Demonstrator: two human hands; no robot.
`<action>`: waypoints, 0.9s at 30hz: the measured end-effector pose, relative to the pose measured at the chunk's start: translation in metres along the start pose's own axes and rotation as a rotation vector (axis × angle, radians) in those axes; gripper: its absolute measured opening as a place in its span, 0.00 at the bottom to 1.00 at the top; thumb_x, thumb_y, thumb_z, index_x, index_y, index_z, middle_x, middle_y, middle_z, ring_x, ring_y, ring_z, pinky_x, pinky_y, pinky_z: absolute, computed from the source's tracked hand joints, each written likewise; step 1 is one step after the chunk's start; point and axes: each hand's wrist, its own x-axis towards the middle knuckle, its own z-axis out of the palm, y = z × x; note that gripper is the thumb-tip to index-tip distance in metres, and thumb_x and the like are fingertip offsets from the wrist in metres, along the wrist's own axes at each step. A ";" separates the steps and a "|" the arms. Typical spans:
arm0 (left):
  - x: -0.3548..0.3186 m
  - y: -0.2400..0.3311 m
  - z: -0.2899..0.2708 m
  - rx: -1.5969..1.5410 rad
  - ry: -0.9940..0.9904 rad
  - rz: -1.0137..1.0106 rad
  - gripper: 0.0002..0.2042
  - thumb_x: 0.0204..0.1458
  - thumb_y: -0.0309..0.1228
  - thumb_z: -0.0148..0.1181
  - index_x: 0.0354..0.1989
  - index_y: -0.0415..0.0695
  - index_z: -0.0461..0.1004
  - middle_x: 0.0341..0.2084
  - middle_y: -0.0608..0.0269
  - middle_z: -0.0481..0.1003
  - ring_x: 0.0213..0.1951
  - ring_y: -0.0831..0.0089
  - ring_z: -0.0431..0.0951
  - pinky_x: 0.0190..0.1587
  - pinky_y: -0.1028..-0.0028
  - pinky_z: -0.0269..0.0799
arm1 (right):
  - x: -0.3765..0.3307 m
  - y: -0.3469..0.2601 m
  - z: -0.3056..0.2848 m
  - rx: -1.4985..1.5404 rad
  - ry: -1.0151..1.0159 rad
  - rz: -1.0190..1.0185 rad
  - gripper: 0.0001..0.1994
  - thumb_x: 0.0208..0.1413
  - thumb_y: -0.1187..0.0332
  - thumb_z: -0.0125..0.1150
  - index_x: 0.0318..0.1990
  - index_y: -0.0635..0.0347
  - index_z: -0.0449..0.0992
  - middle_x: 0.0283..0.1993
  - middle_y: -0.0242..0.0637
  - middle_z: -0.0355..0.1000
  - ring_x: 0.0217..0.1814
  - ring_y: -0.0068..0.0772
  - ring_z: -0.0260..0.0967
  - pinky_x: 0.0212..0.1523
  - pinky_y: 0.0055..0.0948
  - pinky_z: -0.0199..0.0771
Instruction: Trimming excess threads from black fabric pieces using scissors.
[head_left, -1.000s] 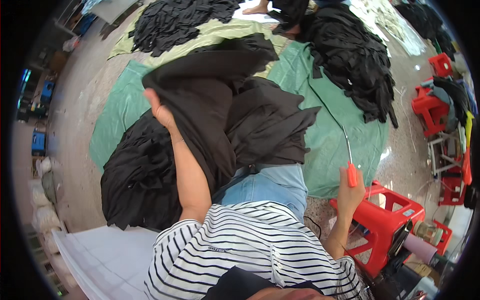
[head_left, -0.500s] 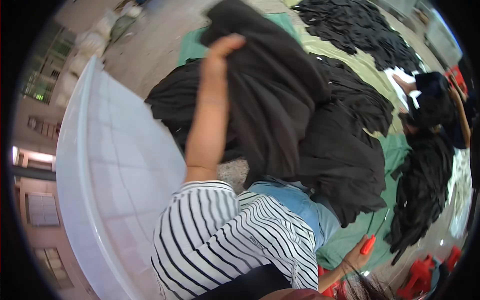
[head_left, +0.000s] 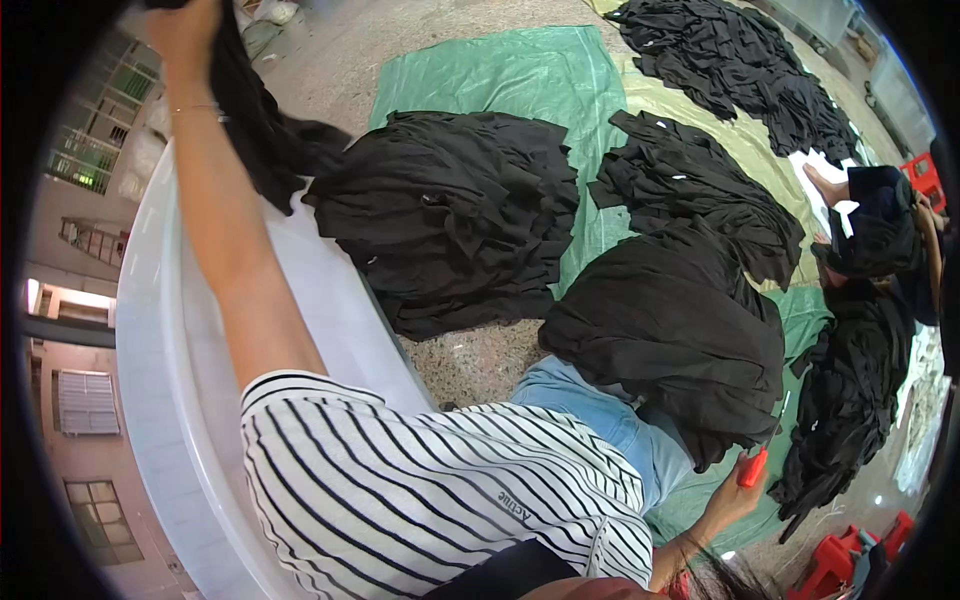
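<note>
At the upper left my left hand (head_left: 185, 35), blurred and cut by the picture's edge, is closed on a black garment (head_left: 255, 130) that hangs down over the far end of a large white tub (head_left: 320, 285). My left arm is stretched out straight. Down at the right, my right hand (head_left: 728, 500) grips a red-handled tool (head_left: 753, 468) with a thin metal shaft; its exact kind cannot be made out. Across my lap lies a heap of black garments (head_left: 670, 320). Another black pile (head_left: 450, 210) lies between the tub and the lap.
Green sheeting (head_left: 500, 75) and yellowish sheeting (head_left: 650, 95) cover part of the speckled floor (head_left: 470, 355). More black garment piles (head_left: 700, 60) lie farther off and to the right (head_left: 850, 380). Another person (head_left: 870, 220) sits at the right edge. Red stools (head_left: 835, 560) stand at the lower right.
My left hand has swung to the far left with the black garment, from above the piles to over the tub. My right hand has shifted slightly up and right with the red-handled tool.
</note>
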 end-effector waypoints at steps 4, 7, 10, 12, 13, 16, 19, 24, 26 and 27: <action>-0.122 -0.071 0.105 0.312 -0.378 0.045 0.24 0.47 0.43 0.65 0.47 0.38 0.74 0.36 0.39 0.78 0.44 0.45 0.78 0.43 0.58 0.73 | -0.011 0.036 0.004 0.019 0.070 0.019 0.12 0.55 0.68 0.66 0.43 0.64 0.75 0.34 0.45 0.71 0.35 0.40 0.68 0.39 0.37 0.69; -0.278 -0.092 0.147 -0.080 -0.767 -0.168 0.24 0.50 0.29 0.63 0.56 0.39 0.68 0.46 0.40 0.75 0.52 0.48 0.74 0.51 0.59 0.70 | -0.015 0.019 0.000 -0.034 0.095 0.021 0.11 0.52 0.70 0.67 0.41 0.64 0.76 0.35 0.45 0.68 0.38 0.46 0.66 0.40 0.38 0.67; -0.426 -0.151 0.146 -0.339 -0.960 -0.460 0.21 0.54 0.27 0.60 0.57 0.40 0.68 0.52 0.53 0.73 0.48 0.62 0.77 0.49 0.65 0.71 | -0.014 0.005 0.002 -0.045 0.052 0.096 0.11 0.53 0.66 0.67 0.39 0.62 0.76 0.32 0.46 0.69 0.37 0.48 0.67 0.39 0.38 0.67; -0.480 -0.015 0.157 -0.524 -1.109 -1.079 0.17 0.59 0.30 0.57 0.56 0.43 0.69 0.41 0.66 0.73 0.38 0.83 0.73 0.36 0.79 0.68 | -0.023 0.014 -0.006 -0.019 0.097 0.251 0.13 0.53 0.63 0.67 0.39 0.62 0.76 0.31 0.49 0.71 0.35 0.50 0.69 0.38 0.39 0.69; -0.485 0.024 0.153 -0.504 -1.085 -1.032 0.15 0.61 0.33 0.55 0.54 0.43 0.72 0.41 0.68 0.74 0.38 0.84 0.73 0.37 0.80 0.67 | -0.025 0.016 -0.007 0.008 0.084 0.272 0.15 0.53 0.60 0.67 0.40 0.62 0.77 0.32 0.50 0.73 0.32 0.51 0.71 0.36 0.39 0.70; -0.475 0.132 0.139 -0.665 -0.921 -0.560 0.15 0.65 0.37 0.49 0.51 0.41 0.73 0.46 0.65 0.75 0.45 0.76 0.73 0.49 0.74 0.66 | -0.028 0.021 -0.007 -0.044 0.035 0.358 0.16 0.53 0.58 0.66 0.42 0.61 0.78 0.31 0.50 0.75 0.32 0.52 0.73 0.35 0.39 0.72; -0.425 0.244 0.087 -0.730 -1.030 0.067 0.21 0.49 0.37 0.65 0.49 0.39 0.73 0.49 0.51 0.72 0.52 0.53 0.70 0.56 0.59 0.63 | -0.027 0.025 -0.001 -0.018 0.005 0.381 0.18 0.54 0.55 0.65 0.43 0.60 0.78 0.32 0.51 0.75 0.35 0.54 0.74 0.36 0.40 0.72; -0.461 0.275 0.053 -0.709 -1.298 0.401 0.13 0.45 0.32 0.67 0.37 0.41 0.74 0.27 0.57 0.72 0.33 0.57 0.72 0.53 0.59 0.63 | -0.011 0.045 0.012 0.138 0.133 0.457 0.18 0.55 0.56 0.65 0.47 0.59 0.76 0.27 0.43 0.73 0.27 0.41 0.71 0.31 0.35 0.71; -0.452 0.274 0.047 -0.968 -1.315 0.310 0.07 0.46 0.27 0.65 0.32 0.40 0.74 0.23 0.57 0.72 0.30 0.57 0.72 0.53 0.59 0.63 | 0.003 0.048 0.014 0.190 0.174 0.481 0.20 0.54 0.56 0.65 0.49 0.58 0.76 0.32 0.49 0.75 0.33 0.53 0.74 0.37 0.39 0.72; -0.448 0.269 0.043 -0.987 -1.303 0.204 0.08 0.47 0.26 0.65 0.33 0.39 0.74 0.25 0.55 0.72 0.32 0.55 0.73 0.51 0.57 0.65 | 0.011 0.050 0.015 0.198 0.169 0.446 0.20 0.54 0.56 0.65 0.50 0.57 0.76 0.31 0.47 0.75 0.32 0.47 0.74 0.35 0.38 0.72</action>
